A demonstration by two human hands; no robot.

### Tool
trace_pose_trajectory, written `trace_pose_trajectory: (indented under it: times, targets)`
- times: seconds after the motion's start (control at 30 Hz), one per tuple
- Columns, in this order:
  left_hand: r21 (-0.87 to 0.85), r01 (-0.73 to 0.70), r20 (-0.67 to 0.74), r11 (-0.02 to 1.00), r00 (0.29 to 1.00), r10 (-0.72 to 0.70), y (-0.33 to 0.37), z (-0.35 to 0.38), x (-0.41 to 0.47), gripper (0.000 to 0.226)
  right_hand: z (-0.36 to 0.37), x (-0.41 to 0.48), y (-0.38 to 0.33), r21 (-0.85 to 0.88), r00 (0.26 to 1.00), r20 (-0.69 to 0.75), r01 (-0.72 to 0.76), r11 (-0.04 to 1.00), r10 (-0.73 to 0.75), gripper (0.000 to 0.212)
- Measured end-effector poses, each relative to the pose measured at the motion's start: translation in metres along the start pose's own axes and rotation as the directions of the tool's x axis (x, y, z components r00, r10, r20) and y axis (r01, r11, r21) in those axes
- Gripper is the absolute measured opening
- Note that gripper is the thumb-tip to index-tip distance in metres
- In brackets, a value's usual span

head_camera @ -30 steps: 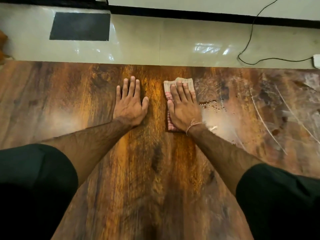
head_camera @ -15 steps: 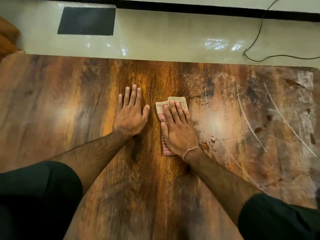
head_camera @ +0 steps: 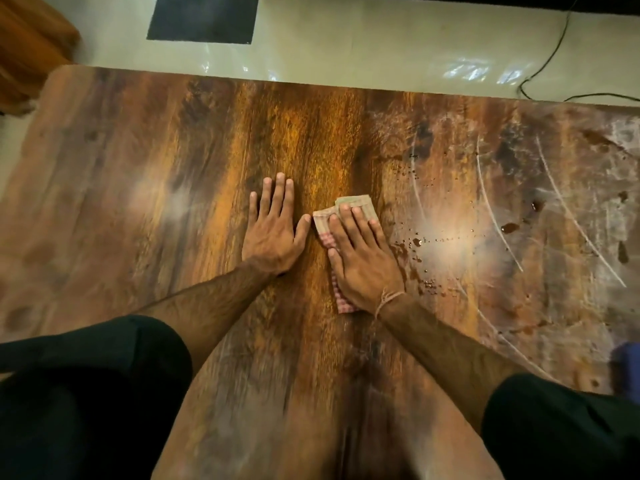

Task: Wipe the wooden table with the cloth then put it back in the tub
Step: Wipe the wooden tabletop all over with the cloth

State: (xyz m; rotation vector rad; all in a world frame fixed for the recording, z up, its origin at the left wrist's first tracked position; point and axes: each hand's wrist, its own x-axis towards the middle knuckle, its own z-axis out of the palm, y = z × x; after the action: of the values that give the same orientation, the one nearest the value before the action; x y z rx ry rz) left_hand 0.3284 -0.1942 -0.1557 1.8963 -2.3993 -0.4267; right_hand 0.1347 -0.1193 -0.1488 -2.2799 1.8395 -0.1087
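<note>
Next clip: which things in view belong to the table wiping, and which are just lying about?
Job: cloth; right hand pressing it flat; left hand resting on the wooden table; water droplets.
Lying about: black cable and dark tile on the floor.

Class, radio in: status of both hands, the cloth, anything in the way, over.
Left hand flat on table, holding nothing. Right hand flat, pressing cloth. Droplets right of cloth.

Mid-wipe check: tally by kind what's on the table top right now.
Hands: 2, the left hand and the right hand, both flat.
Cloth: 1, under the right hand.
Blue thing at the right edge: 1, too blurred to name.
Total: 4.
</note>
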Motion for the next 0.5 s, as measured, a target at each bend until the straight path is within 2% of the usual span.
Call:
trace_pose_trajectory:
  times: [0.2,0.37,0.5]
  targets:
    - [-0.005,0.001,0.017,1.0,1.0,-0.001,0.002,-0.001,-0.008,0.079,0.004,-0.002,-0.025,0.017,0.98,-0.027,-0.199,0.98,0.199,0.064]
    - [-0.022,-0.006,0.025,1.0,1.0,0.006,0.002,-0.003,-0.006,0.077,0.014,-0.071,-0.041,0.004,0.999,0.029,-0.032,0.999,0.032,0.064]
    - [-0.033,-0.033,0.029,0.999,0.999,0.034,0.001,-0.003,-0.019,0.075,0.009,-0.079,-0.02,-0.031,0.999,0.012,-0.05,0.998,0.051,0.063]
